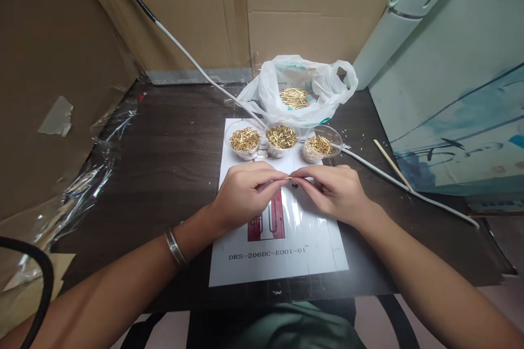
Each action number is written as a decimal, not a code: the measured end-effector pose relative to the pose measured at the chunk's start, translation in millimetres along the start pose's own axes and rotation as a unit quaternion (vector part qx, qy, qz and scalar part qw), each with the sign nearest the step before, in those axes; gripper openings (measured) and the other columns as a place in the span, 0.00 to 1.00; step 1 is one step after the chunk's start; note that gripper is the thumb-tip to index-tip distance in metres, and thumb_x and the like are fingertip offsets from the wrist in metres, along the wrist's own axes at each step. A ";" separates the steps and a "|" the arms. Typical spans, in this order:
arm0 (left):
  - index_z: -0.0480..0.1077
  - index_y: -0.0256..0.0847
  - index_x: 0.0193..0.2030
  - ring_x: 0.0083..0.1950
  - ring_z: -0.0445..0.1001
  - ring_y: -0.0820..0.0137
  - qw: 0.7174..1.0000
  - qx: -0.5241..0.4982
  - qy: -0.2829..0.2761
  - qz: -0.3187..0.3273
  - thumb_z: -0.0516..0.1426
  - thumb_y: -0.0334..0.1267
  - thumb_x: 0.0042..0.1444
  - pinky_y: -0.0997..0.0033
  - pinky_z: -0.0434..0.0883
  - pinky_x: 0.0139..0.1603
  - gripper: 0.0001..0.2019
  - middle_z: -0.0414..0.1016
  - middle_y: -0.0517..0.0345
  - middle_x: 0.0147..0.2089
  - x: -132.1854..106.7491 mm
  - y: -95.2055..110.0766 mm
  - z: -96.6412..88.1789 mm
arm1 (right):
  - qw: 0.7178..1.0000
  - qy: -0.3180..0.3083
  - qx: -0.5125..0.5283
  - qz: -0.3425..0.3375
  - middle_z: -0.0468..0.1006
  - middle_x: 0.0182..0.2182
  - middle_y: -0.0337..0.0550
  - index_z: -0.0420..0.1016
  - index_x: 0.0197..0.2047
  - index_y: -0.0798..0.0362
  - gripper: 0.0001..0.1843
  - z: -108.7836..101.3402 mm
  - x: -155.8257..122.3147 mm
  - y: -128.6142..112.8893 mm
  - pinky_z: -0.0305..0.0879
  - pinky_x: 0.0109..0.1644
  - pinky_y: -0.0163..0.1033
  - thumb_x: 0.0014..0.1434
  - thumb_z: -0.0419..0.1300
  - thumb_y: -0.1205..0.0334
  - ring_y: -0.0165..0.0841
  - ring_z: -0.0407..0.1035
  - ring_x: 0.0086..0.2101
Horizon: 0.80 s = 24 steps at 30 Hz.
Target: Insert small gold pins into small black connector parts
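My left hand (249, 191) and my right hand (338, 191) meet fingertip to fingertip above a printed sheet (286, 270). Pinched between them is a tiny gold-coloured metal pin (288, 178), mostly covered by the fingers. Both hands are closed on it. Just beyond the hands stand three clear plastic cups: the left cup (244, 142) and the right cup (320, 145) hold small gold pieces, and the middle cup (281, 139) holds short brass-coloured tubes. Behind them, an open white plastic bag (270, 92) contains many longer gold pins (295, 98).
A white cable (184, 52) crosses the dark table (172, 136) behind the cups and runs right. Cardboard walls (192, 16) enclose the back and left. At the right are a white bottle (393, 38) leaning against a panel and a thin wooden stick (393, 165).
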<state>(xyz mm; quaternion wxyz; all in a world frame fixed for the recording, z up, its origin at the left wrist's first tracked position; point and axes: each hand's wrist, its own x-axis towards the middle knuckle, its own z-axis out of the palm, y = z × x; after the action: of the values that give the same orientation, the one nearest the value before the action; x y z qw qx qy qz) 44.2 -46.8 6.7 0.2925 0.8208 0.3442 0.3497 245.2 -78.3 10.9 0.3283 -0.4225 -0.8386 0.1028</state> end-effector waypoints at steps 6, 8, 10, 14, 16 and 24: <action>0.79 0.35 0.36 0.26 0.75 0.73 0.997 -0.010 0.066 -0.047 0.63 0.32 0.53 0.74 0.71 0.27 0.04 0.82 0.53 0.30 3.1 4.2 3.2 | 0.999 0.041 -0.010 0.017 0.78 0.23 0.38 0.77 0.37 0.56 0.06 6.3 1.3 1.0 0.60 0.25 0.33 0.63 0.58 0.66 0.24 0.65 0.19; 0.79 0.35 0.35 0.23 0.72 0.76 0.994 -0.026 0.104 -0.035 0.65 0.33 0.52 0.76 0.70 0.23 0.04 0.81 0.56 0.28 3.6 5.3 5.4 | 0.997 0.082 -0.011 0.002 0.79 0.25 0.36 0.75 0.37 0.55 0.04 7.9 1.8 1.2 0.60 0.24 0.32 0.62 0.59 0.68 0.23 0.65 0.19; 0.79 0.35 0.35 0.20 0.71 0.77 0.992 -0.041 0.119 -0.018 0.65 0.32 0.51 0.77 0.69 0.21 0.04 0.80 0.58 0.26 3.5 5.3 6.6 | 0.994 0.109 -0.013 -0.009 0.79 0.25 0.34 0.74 0.36 0.54 0.03 8.5 2.5 1.0 0.60 0.23 0.31 0.61 0.60 0.69 0.22 0.65 0.18; 0.79 0.36 0.34 0.26 0.76 0.75 0.992 -0.052 0.119 0.000 0.63 0.30 0.53 0.77 0.74 0.28 0.02 0.82 0.57 0.30 3.0 2.5 4.2 | 0.995 0.095 -0.015 -0.005 0.79 0.25 0.33 0.74 0.37 0.54 0.03 8.6 5.6 0.8 0.61 0.24 0.31 0.62 0.60 0.69 0.22 0.67 0.19; 0.79 0.37 0.34 0.31 0.79 0.74 0.992 -0.057 0.112 0.004 0.62 0.29 0.55 0.76 0.76 0.33 0.03 0.83 0.56 0.32 2.8 1.1 1.5 | 0.996 0.085 -0.014 -0.010 0.80 0.27 0.34 0.74 0.38 0.54 0.03 9.4 8.0 1.2 0.63 0.25 0.32 0.62 0.59 0.69 0.22 0.69 0.20; 0.72 0.35 0.50 0.17 0.64 0.81 0.983 -0.116 0.071 -0.123 0.62 0.34 0.54 0.82 0.65 0.16 0.16 0.78 0.63 0.25 -1.8 3.6 -5.1 | 0.996 0.086 -0.006 -0.038 0.82 0.29 0.37 0.74 0.39 0.54 0.04 4.5 13.5 -1.7 0.65 0.26 0.31 0.62 0.58 0.70 0.23 0.70 0.21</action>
<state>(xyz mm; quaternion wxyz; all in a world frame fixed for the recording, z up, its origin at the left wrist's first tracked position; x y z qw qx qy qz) 40.6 -49.1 11.7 0.4017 0.7058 0.4193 0.4059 235.5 -68.4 14.6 0.4001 -0.3996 -0.8234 0.0485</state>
